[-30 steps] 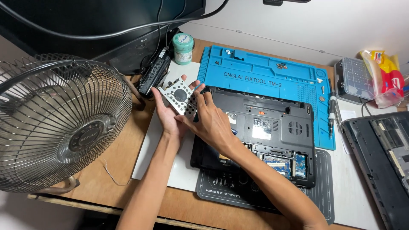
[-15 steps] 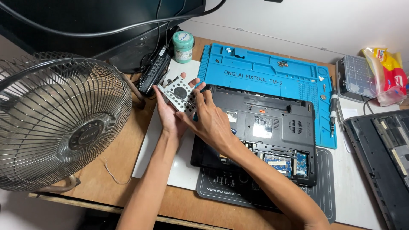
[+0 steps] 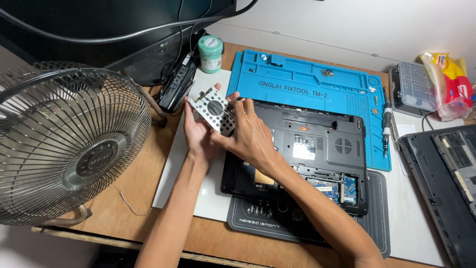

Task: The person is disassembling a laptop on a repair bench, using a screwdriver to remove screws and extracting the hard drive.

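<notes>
My left hand (image 3: 197, 130) cups a perforated silver metal drive bracket (image 3: 213, 109) from below, tilted up off the desk. My right hand (image 3: 250, 134) grips the bracket's right edge with thumb and fingers, reaching over the top left corner of an upturned dark grey laptop base (image 3: 317, 149). The laptop lies bottom side up with an open bay showing a circuit board (image 3: 342, 186) at its lower right. Both hands hold the bracket just left of the laptop, above a white mat (image 3: 171, 173).
A blue silicone repair mat (image 3: 307, 82) lies behind the laptop, a black mat (image 3: 258, 221) under it. A large wire-guard fan (image 3: 64, 144) stands at left. A black power adapter (image 3: 176, 87), a small green tub (image 3: 210, 52), a screwdriver (image 3: 387, 131), a clear parts box (image 3: 414, 89) and another laptop part (image 3: 446, 183) sit around.
Both hands have lifted and tilted the bracket slightly, shifting it a little toward the laptop; the right hand's fingers have moved along its edge.
</notes>
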